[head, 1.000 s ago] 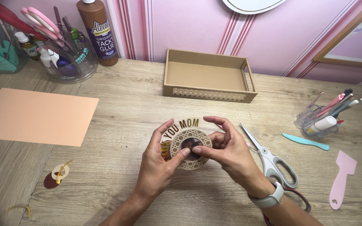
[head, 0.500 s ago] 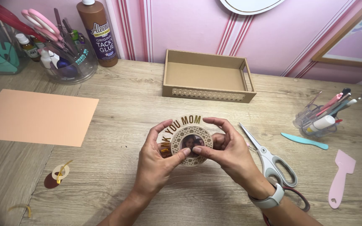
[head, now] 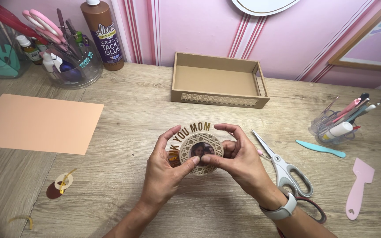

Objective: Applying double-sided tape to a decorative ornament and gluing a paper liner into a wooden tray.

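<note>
Pinching a round wooden photo frame [head: 198,153] between both hands, left hand [head: 166,169] and right hand [head: 239,161] clamp it just above the desk [head: 155,110], steadying its centre picture, scissors [head: 283,169] nearby.

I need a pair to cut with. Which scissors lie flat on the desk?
The grey-handled scissors beside the right hand; the pink-handled scissors stand in the clear jar.
</note>
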